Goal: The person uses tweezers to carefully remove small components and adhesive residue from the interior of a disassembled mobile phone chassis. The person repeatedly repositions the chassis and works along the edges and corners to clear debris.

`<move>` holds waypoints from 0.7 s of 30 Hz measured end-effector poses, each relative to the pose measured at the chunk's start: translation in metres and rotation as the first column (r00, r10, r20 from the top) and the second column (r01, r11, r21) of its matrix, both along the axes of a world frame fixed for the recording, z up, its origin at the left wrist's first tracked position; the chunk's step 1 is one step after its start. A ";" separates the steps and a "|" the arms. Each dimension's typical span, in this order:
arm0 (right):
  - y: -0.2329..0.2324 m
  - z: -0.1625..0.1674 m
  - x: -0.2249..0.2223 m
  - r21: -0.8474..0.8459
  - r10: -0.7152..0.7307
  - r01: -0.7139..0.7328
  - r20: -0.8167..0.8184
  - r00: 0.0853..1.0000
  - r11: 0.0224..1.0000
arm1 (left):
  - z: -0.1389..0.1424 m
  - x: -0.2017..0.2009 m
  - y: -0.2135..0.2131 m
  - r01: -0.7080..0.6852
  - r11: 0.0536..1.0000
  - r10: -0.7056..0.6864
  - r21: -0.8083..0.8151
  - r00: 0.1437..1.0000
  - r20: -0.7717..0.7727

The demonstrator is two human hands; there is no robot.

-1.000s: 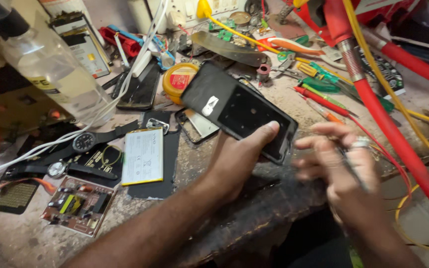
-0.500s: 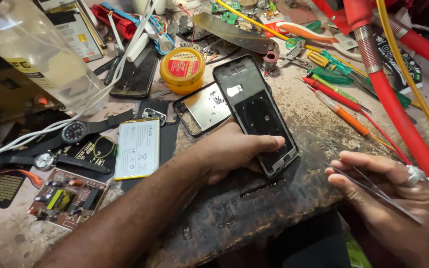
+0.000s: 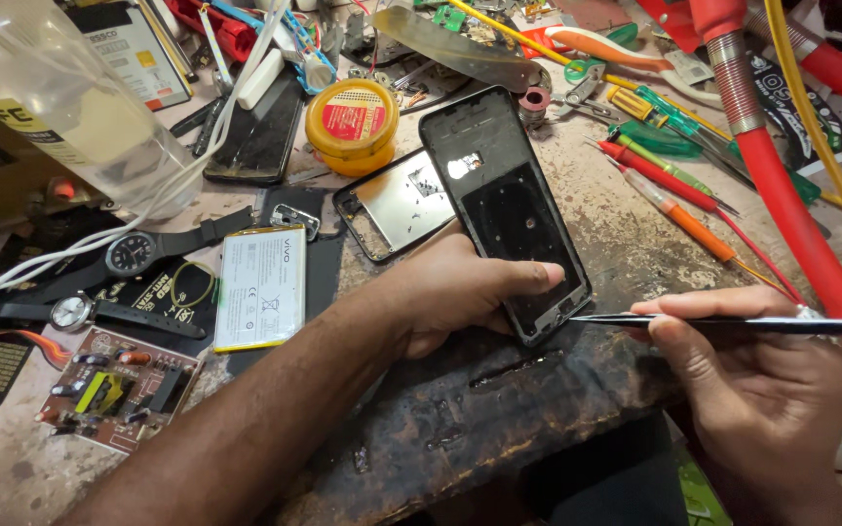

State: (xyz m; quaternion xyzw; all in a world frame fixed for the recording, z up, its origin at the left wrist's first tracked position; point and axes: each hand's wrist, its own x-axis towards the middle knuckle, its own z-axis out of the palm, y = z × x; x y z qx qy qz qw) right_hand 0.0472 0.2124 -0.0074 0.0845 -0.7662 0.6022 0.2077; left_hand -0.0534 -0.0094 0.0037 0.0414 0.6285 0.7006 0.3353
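The left hand (image 3: 460, 292) pins the black rectangular phone frame (image 3: 504, 209) steady on the counter (image 3: 479, 409), while the right hand (image 3: 752, 380) pinches thin metal tweezers (image 3: 723, 321) at the frame's near corner.

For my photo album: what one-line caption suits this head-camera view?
Left hand steadies a black phone frame on a cluttered repair bench while the right hand brings tweezers to its lower corner.

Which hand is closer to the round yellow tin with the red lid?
Left. The left hand lies just below the yellow tin, holding the black phone frame. The right hand is much farther off at the lower right, holding tweezers.
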 end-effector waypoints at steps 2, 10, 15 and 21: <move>-0.001 0.001 -0.002 0.025 -0.022 0.021 0.024 0.999 0.999 | 0.000 0.000 0.000 0.000 1.000 0.000 0.004 1.000 0.003; 0.000 0.000 -0.004 0.034 -0.010 0.008 0.040 0.999 0.999 | -0.004 -0.001 0.002 0.021 1.000 -0.021 0.012 0.999 -0.031; 0.001 0.006 -0.008 0.176 -0.109 0.110 -0.014 0.994 0.978 | -0.005 -0.001 0.001 0.024 0.998 -0.023 0.054 0.999 -0.029; -0.004 0.005 0.000 0.063 -0.102 0.103 -0.021 0.995 0.993 | -0.005 -0.001 0.002 -0.004 0.999 0.004 0.051 1.000 0.009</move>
